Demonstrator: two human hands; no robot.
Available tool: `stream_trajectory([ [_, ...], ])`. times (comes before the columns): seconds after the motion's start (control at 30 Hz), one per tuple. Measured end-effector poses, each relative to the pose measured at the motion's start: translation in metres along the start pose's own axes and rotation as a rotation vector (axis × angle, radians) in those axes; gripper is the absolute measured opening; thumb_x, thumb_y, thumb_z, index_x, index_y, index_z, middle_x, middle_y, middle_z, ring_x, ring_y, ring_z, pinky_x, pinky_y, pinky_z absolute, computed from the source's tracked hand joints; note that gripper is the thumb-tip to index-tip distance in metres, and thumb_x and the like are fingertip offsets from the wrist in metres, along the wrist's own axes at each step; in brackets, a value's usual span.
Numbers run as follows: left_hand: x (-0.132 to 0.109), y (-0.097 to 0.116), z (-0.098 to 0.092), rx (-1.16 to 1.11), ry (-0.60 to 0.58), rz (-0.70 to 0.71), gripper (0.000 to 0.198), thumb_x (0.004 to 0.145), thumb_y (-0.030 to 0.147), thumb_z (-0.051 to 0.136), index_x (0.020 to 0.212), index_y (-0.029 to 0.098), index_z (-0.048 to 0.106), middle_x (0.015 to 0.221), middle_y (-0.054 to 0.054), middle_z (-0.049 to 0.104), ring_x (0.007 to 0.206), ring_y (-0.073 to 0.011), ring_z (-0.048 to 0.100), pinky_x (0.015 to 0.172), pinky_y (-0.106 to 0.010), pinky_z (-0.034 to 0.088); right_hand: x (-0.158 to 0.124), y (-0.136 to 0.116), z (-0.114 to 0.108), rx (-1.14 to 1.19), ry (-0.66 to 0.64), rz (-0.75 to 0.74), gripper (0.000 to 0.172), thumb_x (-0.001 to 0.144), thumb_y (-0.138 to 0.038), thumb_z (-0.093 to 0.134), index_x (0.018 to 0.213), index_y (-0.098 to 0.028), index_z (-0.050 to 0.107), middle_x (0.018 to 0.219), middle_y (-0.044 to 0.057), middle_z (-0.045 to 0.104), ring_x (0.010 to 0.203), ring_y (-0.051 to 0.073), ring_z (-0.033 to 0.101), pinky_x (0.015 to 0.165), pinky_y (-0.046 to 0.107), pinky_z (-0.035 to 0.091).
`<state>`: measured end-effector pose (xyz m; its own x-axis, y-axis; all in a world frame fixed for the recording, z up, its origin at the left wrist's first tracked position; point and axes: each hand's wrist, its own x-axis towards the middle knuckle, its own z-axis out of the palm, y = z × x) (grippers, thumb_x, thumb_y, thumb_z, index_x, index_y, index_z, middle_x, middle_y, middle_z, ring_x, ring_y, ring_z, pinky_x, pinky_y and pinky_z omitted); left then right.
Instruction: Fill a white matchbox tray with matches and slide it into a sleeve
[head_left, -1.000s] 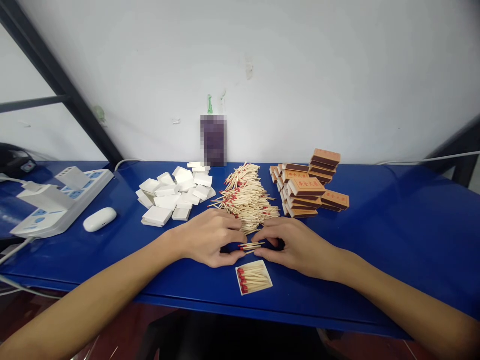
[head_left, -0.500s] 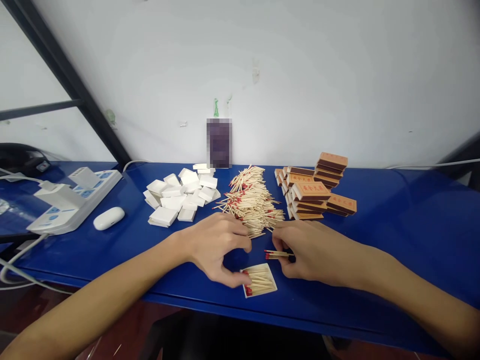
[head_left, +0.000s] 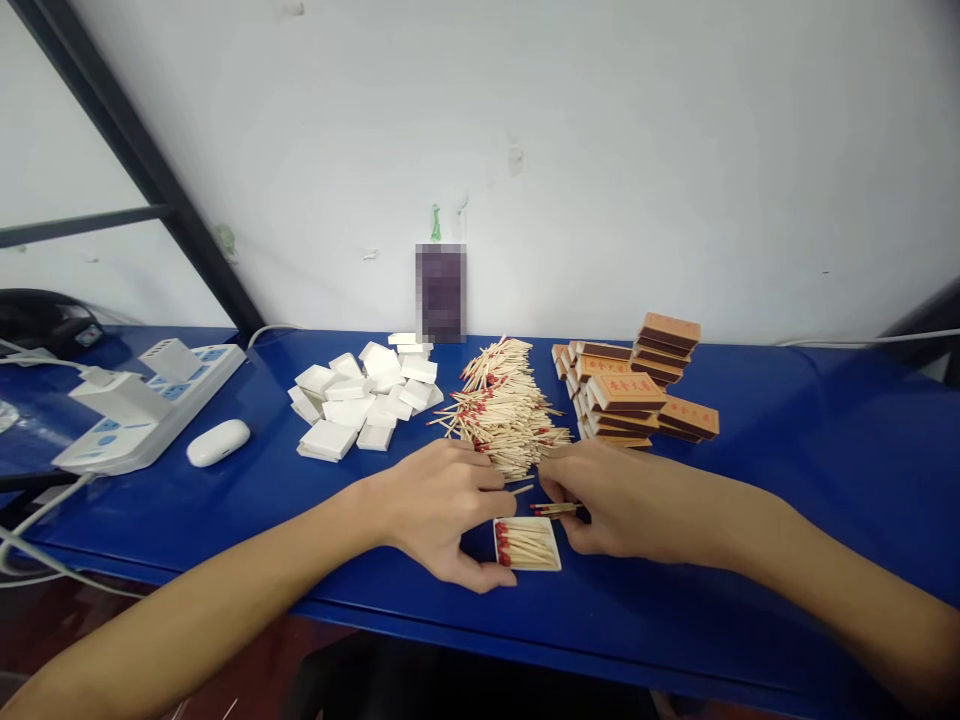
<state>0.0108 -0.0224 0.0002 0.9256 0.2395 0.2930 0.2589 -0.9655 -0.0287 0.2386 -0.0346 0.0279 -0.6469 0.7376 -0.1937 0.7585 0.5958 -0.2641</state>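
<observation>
Low at the middle of the head view lies a white matchbox tray [head_left: 556,553] filled with red-tipped matches. My left hand [head_left: 450,515] grips its two long edges, the thumb at the near side and the index finger at the far side. To the right, my right hand [head_left: 600,495] is closed on a small bunch of matches [head_left: 551,510], red heads pointing left toward the tray. A large heap of loose matches [head_left: 502,410] lies just beyond both hands. One single match [head_left: 523,489] rests between the heap and the tray.
Empty-looking white trays [head_left: 349,410] are piled left of the heap. Orange matchbox sleeves [head_left: 626,390] are stacked at its right. Farther left are a white earbud case [head_left: 217,442] and a power strip [head_left: 120,435] with cables. A pixelated dark panel [head_left: 441,293] stands against the wall.
The tray has turned straighter and shifted slightly up and right. My left thumb has moved from the tray's matches to its near edge. My right hand still holds its bunch, having barely moved.
</observation>
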Motion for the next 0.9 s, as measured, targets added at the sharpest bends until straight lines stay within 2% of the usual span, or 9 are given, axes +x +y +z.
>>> stream_trajectory([
  [0.13, -0.002, -0.003, 0.002, -0.032, -0.012, 0.004, 0.039, 0.078, 0.057, 0.062, 0.074, 0.019, 0.061, 0.063, -0.001, 0.057, 0.058, -0.0164, 0.055, 0.054, -0.032, 0.038, 0.001, 0.007, -0.004, 0.190, -0.027, 0.003, 0.010, 0.072, -0.010, 0.058, 0.072, -0.020, 0.058, 0.069, -0.001, 0.062, 0.058, 0.011, 0.052, 0.051, 0.023, 0.035],
  [0.23, -0.003, -0.003, 0.004, -0.081, -0.016, 0.025, 0.038, 0.078, 0.057, 0.062, 0.076, 0.019, 0.062, 0.062, 0.000, 0.056, 0.058, -0.0163, 0.054, 0.054, -0.031, 0.039, 0.000, 0.011, -0.003, 0.245, -0.010, 0.003, 0.008, 0.075, -0.013, 0.059, 0.072, -0.020, 0.060, 0.069, -0.002, 0.063, 0.058, 0.011, 0.052, 0.053, 0.024, 0.036],
  [0.43, -0.003, -0.003, 0.006, -0.121, -0.002, 0.032, 0.037, 0.078, 0.055, 0.064, 0.078, 0.018, 0.063, 0.061, 0.000, 0.056, 0.058, -0.0163, 0.054, 0.055, -0.031, 0.039, -0.003, 0.012, 0.009, 0.078, 0.109, 0.080, 0.012, 0.076, -0.010, 0.055, 0.072, -0.019, 0.061, 0.071, 0.002, 0.063, 0.060, 0.014, 0.053, 0.052, 0.026, 0.032],
  [0.57, -0.002, -0.002, 0.007, -0.110, -0.001, 0.028, 0.037, 0.079, 0.055, 0.063, 0.079, 0.018, 0.064, 0.061, 0.000, 0.056, 0.057, -0.0162, 0.054, 0.054, -0.032, 0.039, -0.003, 0.011, 0.014, -0.010, 0.112, 0.088, 0.012, 0.076, -0.008, 0.054, 0.071, -0.018, 0.061, 0.069, 0.004, 0.062, 0.061, 0.016, 0.054, 0.051, 0.027, 0.029],
  [0.67, -0.002, -0.003, 0.008, -0.083, 0.022, 0.007, 0.041, 0.079, 0.059, 0.063, 0.079, 0.019, 0.064, 0.061, 0.000, 0.056, 0.057, -0.0159, 0.055, 0.054, -0.031, 0.039, -0.002, 0.009, 0.010, 0.006, 0.118, 0.084, 0.013, 0.072, -0.007, 0.056, 0.065, -0.018, 0.058, 0.064, 0.002, 0.059, 0.057, 0.014, 0.051, 0.050, 0.027, 0.027],
  [0.77, -0.002, -0.005, 0.005, -0.100, 0.056, 0.003, 0.049, 0.078, 0.066, 0.059, 0.084, 0.018, 0.065, 0.063, 0.000, 0.058, 0.057, -0.0164, 0.055, 0.053, -0.031, 0.038, -0.006, 0.002, 0.003, 0.123, 0.124, 0.050, 0.013, 0.070, -0.007, 0.058, 0.065, -0.019, 0.057, 0.063, 0.000, 0.060, 0.055, 0.012, 0.050, 0.049, 0.025, 0.029],
  [0.83, -0.002, -0.008, 0.001, -0.109, 0.080, 0.007, 0.044, 0.084, 0.059, 0.052, 0.087, 0.017, 0.064, 0.064, -0.001, 0.060, 0.058, -0.0169, 0.055, 0.053, -0.032, 0.039, -0.009, -0.005, -0.001, 0.204, 0.121, 0.012, 0.010, 0.071, -0.010, 0.060, 0.067, -0.020, 0.060, 0.064, -0.001, 0.061, 0.056, 0.011, 0.050, 0.050, 0.024, 0.032],
  [0.9, -0.002, -0.012, -0.004, -0.059, 0.106, -0.018, 0.031, 0.090, 0.042, 0.046, 0.085, 0.017, 0.064, 0.064, -0.002, 0.060, 0.058, -0.0166, 0.055, 0.055, -0.032, 0.040, -0.011, -0.015, -0.001, 0.248, 0.104, -0.045, 0.009, 0.071, -0.012, 0.063, 0.068, -0.020, 0.060, 0.065, -0.001, 0.061, 0.057, 0.011, 0.050, 0.052, 0.023, 0.034],
])
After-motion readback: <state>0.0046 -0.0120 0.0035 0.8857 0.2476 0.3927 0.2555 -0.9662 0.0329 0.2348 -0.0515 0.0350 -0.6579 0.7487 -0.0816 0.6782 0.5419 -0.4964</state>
